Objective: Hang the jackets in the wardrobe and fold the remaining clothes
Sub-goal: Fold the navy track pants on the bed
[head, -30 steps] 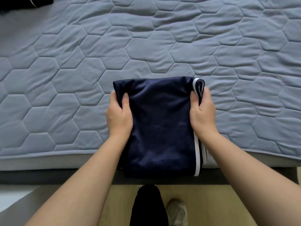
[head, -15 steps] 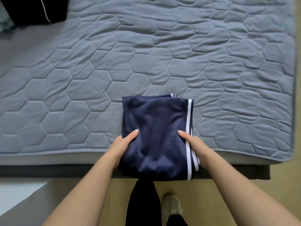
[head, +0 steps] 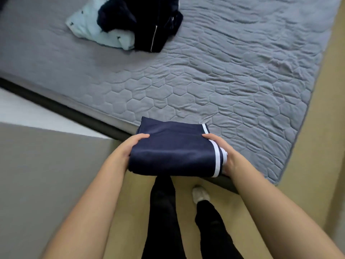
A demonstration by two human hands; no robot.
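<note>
Two bare hands are recorded at the sides of one folded navy-blue fabric garment with white side stripes (head: 173,148), which is held flat at the near edge of the bed, part of it over the tan floor (head: 317,165). The left hand (head: 128,148) is curled round the garment's left edge, with the thumb laid on top and the remaining fingers hidden beneath. The right hand (head: 224,154) is curled round the striped right edge in like manner, thumb on top, other fingers concealed by the cloth. Whether the garment's far edge rests on the bed cannot be determined. The bed is covered by a grey quilted cover with hexagonal stitching (head: 233,86). Well apart from the held garment, at the far side of that cover, a crumpled dark jacket with a pale zip line (head: 145,21) is noted lying partly over a crumpled pale blue patterned garment (head: 89,28). Below the hands, black trousers (head: 162,212) and one light-coloured shoe (head: 200,194) are observed. A flat grey panel (head: 46,174) is noted at the left.
</note>
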